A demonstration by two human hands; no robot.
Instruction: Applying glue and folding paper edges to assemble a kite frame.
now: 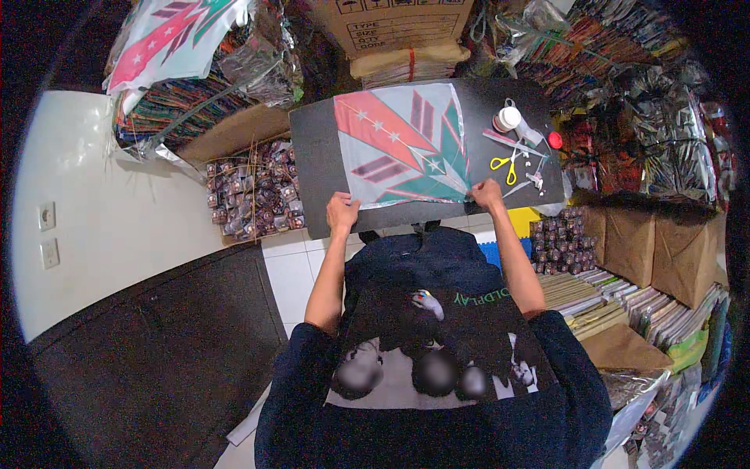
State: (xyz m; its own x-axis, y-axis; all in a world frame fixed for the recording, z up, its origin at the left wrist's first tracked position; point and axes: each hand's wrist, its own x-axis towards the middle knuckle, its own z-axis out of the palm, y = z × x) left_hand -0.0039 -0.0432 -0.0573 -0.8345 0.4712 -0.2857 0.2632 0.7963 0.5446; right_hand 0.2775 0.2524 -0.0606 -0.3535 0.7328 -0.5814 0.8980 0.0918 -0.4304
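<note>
A square printed cloth (pixel 380 144), white with red and green bands and white stars, lies spread on the black tabletop (pixel 312 152). At its near left corner my left hand (pixel 342 212) has its fingers closed on the edge. My right hand (pixel 486 195) pinches the near right corner, where the fabric gathers into small folds. To the right of the cloth lie yellow-handled scissors (pixel 505 167), a white-capped bottle (pixel 507 119) and a red round lid (pixel 555 140). Thin strips and small white scraps are scattered beside them.
Left of the table stands a carton (pixel 254 187) of small wrapped packets. Bundled stacks of folded prints (pixel 176 105) rise behind it. A large cardboard box (pixel 394 27) is beyond the far edge. Brown parcels (pixel 656 246) and paper stacks (pixel 609 301) crowd the right side.
</note>
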